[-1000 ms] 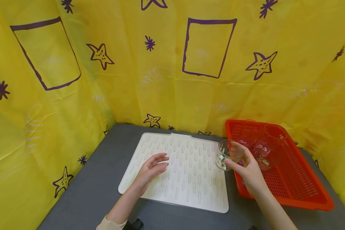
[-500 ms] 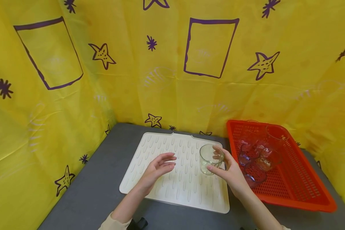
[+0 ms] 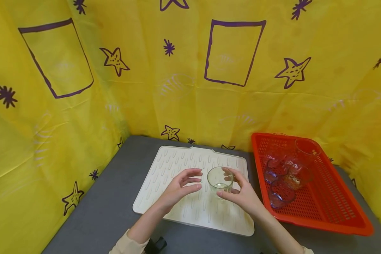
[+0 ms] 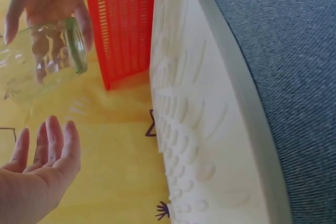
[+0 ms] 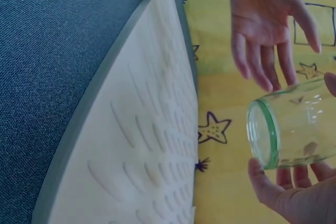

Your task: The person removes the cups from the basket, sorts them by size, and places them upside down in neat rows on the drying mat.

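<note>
One clear glass tumbler (image 3: 217, 181), faint green tint, base thick. Mouth up, roughly upright, held in the air over the right-centre part of the mat; both wrist views show its base apart from the mat.

Two hands. Right hand (image 3: 242, 195): grip curled round the tumbler's side, thumb nearest the camera, fingers behind and seen through the glass. Left hand (image 3: 181, 187): grip empty, fingers spread and slightly bent, palm toward the tumbler; in the head view a small gap, no contact.

Below: one white drying mat (image 3: 193, 208), rows of raised oval ridges, too many to count; one edge has a shallow notch, far side.

To the right of the mat, just beside it: one red plastic basket (image 3: 324, 203), slotted bottom. Inside, toward its left and far part: two purple-tinted glasses (image 3: 281, 194) plus at least two clear glasses (image 3: 307, 150); they overlap, exact total can't be told.

Mat and basket both on one grey tabletop (image 3: 114, 187). Two beige sleeves (image 3: 128, 243) at the bottom edge, one black wrist piece (image 3: 155, 245) by the left one. Behind: yellow cloth (image 3: 146, 106) with two dark four-sided outlines and several stars.
</note>
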The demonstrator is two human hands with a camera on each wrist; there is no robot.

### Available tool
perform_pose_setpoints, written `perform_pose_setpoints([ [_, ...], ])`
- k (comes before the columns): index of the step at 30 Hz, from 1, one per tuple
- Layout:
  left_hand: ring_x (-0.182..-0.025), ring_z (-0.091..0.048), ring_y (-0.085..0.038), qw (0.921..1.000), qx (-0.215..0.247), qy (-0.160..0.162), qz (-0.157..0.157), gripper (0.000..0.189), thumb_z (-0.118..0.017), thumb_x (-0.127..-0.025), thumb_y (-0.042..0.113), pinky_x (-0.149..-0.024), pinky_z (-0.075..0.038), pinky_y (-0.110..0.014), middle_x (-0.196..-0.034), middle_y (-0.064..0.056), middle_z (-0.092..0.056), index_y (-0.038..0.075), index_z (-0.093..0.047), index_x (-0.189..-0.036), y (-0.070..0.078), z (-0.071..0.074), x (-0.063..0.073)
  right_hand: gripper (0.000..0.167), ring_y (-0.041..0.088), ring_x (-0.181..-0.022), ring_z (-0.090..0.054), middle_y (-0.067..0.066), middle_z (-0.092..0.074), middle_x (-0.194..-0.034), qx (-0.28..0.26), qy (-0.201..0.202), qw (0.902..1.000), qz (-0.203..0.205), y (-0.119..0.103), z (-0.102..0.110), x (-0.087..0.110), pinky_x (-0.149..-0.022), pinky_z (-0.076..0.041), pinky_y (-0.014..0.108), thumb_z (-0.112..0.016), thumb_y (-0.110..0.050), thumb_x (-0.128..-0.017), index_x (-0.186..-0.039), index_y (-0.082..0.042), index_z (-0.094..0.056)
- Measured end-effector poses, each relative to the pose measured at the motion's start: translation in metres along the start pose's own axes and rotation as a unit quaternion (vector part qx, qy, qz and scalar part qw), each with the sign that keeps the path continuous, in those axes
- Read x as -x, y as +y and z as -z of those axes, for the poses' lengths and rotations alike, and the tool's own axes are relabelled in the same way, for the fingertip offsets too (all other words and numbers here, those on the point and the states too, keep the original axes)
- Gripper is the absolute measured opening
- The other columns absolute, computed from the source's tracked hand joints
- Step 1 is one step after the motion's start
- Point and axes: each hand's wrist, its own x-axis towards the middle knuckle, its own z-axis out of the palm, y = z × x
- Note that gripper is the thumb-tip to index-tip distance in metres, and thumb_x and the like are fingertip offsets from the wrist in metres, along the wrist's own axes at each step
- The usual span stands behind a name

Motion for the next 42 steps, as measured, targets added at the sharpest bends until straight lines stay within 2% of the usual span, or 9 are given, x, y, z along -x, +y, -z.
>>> perform_pose_setpoints([
  [6, -0.124, -0.05, -0.03, 0.9997, -0.02, -0.01, -0.001, 0.054, -0.072, -0.089, 0.021, -0.094, -0.049, -0.039, -0.138, -0.012, -0.05, 0.015, -0.05, -0.138, 0.005, -0.004, -0.001, 0.071, 0.031, -0.118, -0.048, 0.008, -0.051, -0.127, 0.026, -0.024, 0.9991, 0.021, 0.003, -0.005, -0.001, -0.095, -0.048, 0.051, -0.085, -0.022, -0.074, -0.137, -0.022, -0.051],
  [11, -0.123, -0.051, -0.029, 0.9988, -0.048, -0.002, 0.002, 0.055, -0.075, -0.086, 0.023, -0.093, -0.05, -0.039, -0.136, -0.007, -0.051, 0.016, -0.052, -0.136, 0.005, -0.007, -0.003, 0.071, 0.032, -0.116, -0.049, 0.004, -0.052, -0.124, 0.051, -0.033, 0.9974, 0.039, 0.002, -0.01, -0.003, -0.093, -0.049, 0.05, -0.087, -0.02, -0.072, -0.134, -0.024, -0.052],
  [15, -0.122, -0.052, -0.029, 0.997, -0.077, 0.011, 0.005, 0.056, -0.078, -0.084, 0.025, -0.092, -0.05, -0.039, -0.135, -0.004, -0.053, 0.018, -0.053, -0.134, 0.006, -0.009, -0.003, 0.072, 0.026, -0.112, -0.051, 0.003, -0.053, -0.122, 0.085, -0.031, 0.9946, 0.052, 0.0, -0.014, -0.003, -0.09, -0.05, 0.05, -0.089, -0.023, -0.07, -0.132, -0.025, -0.054],
  [22, -0.116, -0.057, -0.021, 0.9881, -0.152, 0.022, 0.004, 0.063, -0.081, -0.079, 0.034, -0.09, -0.052, -0.037, -0.133, 0.0, -0.055, 0.017, -0.054, -0.134, 0.007, -0.015, -0.001, 0.072, 0.017, -0.105, -0.05, -0.004, -0.052, -0.12, 0.141, -0.022, 0.9865, 0.079, 0.0, -0.019, -0.002, -0.084, -0.05, 0.044, -0.09, -0.03, -0.067, -0.131, -0.028, -0.056],
  [27, -0.115, -0.058, -0.023, 0.9825, -0.185, 0.023, -0.005, 0.067, -0.082, -0.077, 0.036, -0.086, -0.053, -0.036, -0.13, 0.001, -0.057, 0.015, -0.053, -0.134, 0.006, -0.017, 0.0, 0.072, 0.015, -0.107, -0.049, -0.007, -0.052, -0.122, 0.168, -0.019, 0.9805, 0.099, 0.002, -0.022, -0.002, -0.083, -0.049, 0.039, -0.088, -0.041, -0.068, -0.131, -0.027, -0.056],
  [30, -0.114, -0.059, -0.025, 0.9792, -0.201, 0.027, -0.013, 0.069, -0.084, -0.075, 0.036, -0.083, -0.054, -0.034, -0.127, 0.001, -0.059, 0.014, -0.054, -0.133, 0.004, -0.018, -0.001, 0.072, 0.016, -0.108, -0.05, -0.005, -0.052, -0.122, 0.179, -0.016, 0.9769, 0.115, 0.002, -0.023, -0.001, -0.083, -0.05, 0.041, -0.088, -0.04, -0.069, -0.132, -0.026, -0.056],
  [37, -0.112, -0.059, -0.03, 0.9771, -0.209, 0.032, -0.025, 0.072, -0.085, -0.073, 0.036, -0.08, -0.054, -0.032, -0.122, -0.001, -0.06, 0.008, -0.054, -0.131, 0.004, -0.02, -0.001, 0.073, 0.017, -0.108, -0.05, -0.003, -0.052, -0.121, 0.205, -0.006, 0.9688, 0.139, 0.001, -0.025, 0.0, -0.084, -0.05, 0.045, -0.089, -0.033, -0.067, -0.131, -0.022, -0.057],
  [40, -0.112, -0.059, -0.031, 0.9794, -0.197, 0.032, -0.028, 0.07, -0.085, -0.073, 0.034, -0.079, -0.055, -0.031, -0.122, -0.002, -0.06, 0.009, -0.054, -0.131, 0.002, -0.019, -0.001, 0.074, 0.016, -0.108, -0.05, -0.006, -0.052, -0.121, 0.217, -0.003, 0.9654, 0.144, 0.001, -0.025, 0.0, -0.084, -0.049, 0.043, -0.089, -0.034, -0.067, -0.132, -0.021, -0.057],
  [42, -0.113, -0.059, -0.031, 0.9829, -0.179, 0.033, -0.028, 0.068, -0.085, -0.074, 0.031, -0.08, -0.055, -0.031, -0.123, -0.003, -0.06, 0.01, -0.054, -0.131, 0.001, -0.018, 0.0, 0.075, 0.016, -0.11, -0.05, -0.007, -0.052, -0.122, 0.212, -0.004, 0.9669, 0.142, 0.0, -0.023, 0.001, -0.085, -0.049, 0.041, -0.09, -0.034, -0.067, -0.133, -0.02, -0.056],
])
